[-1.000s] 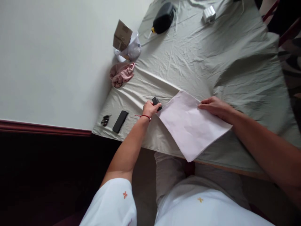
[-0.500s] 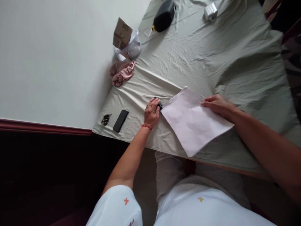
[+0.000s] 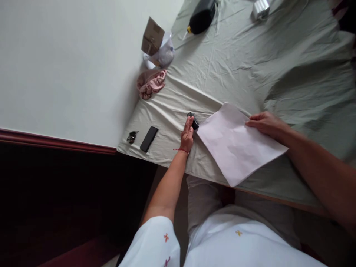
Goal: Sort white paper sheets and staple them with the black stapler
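Note:
White paper sheets [image 3: 239, 144] lie in a thin stack, tilted on the cloth before me. My right hand [image 3: 265, 124] pinches their upper right edge between thumb and fingers. At the left corner of the stack sits a small black stapler [image 3: 194, 121], its end touching or almost touching the paper. My left hand [image 3: 187, 133], with a red string at the wrist, is turned on edge beside the stapler. Its fingers are stretched out, with the tips against the stapler's side or just over it; contact is hard to tell.
A black phone [image 3: 149, 139] and keys [image 3: 132, 137] lie left on the cloth-covered table [image 3: 230, 66]. Along the wall are a pink cloth [image 3: 151, 84], a plastic bag [image 3: 167, 53] and a cardboard piece [image 3: 152, 36]. Farther back are a black case [image 3: 202, 16] and a silvery-white block [image 3: 260, 9].
My left hand has lifted off the stapler and turned on edge, its fingers straightening, so more of the stapler shows. My right hand keeps its pinch on the paper. The view has shifted slightly.

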A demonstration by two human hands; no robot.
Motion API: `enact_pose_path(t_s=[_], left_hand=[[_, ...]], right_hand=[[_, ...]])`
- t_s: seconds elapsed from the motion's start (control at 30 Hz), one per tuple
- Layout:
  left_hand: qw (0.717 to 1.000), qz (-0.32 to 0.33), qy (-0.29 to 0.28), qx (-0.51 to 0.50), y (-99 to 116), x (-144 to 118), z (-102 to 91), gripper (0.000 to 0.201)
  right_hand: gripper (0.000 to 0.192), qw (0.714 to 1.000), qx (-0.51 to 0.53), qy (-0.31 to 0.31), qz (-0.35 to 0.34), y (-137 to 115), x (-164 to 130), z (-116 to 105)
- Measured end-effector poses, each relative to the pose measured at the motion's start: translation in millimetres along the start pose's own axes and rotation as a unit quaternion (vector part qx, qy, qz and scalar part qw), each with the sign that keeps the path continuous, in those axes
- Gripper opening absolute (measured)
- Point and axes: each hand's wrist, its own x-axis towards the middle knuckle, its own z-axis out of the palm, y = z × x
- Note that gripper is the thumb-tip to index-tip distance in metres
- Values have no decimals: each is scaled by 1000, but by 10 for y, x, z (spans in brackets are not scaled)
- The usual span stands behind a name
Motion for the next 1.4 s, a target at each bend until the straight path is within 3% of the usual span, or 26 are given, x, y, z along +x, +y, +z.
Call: enact_pose_path(t_s=[0.23, 0.5, 0.77, 0.93, 1.23, 1.4], left_hand=[[999, 35, 16, 20, -137, 17, 27, 58], [996, 59, 34, 50, -193, 37, 48, 57], [987, 99, -4, 128, -261, 82, -21, 54], [985, 89, -2, 150, -235, 106, -14, 50], [995, 68, 24, 67, -321, 73, 97, 58], [996, 47, 35, 60, -305, 31, 85, 62]], right_hand=[[23, 999, -11, 30, -5, -14, -4, 6], [20, 1000, 20, 1, -15, 74, 84, 3], [21, 1000, -5, 9, -13, 18, 20, -11], [15, 1000, 1, 7, -1, 12, -18, 9], [10, 998, 14, 6, -59, 86, -53, 9], [11, 990, 55, 34, -124, 190, 27, 24]])
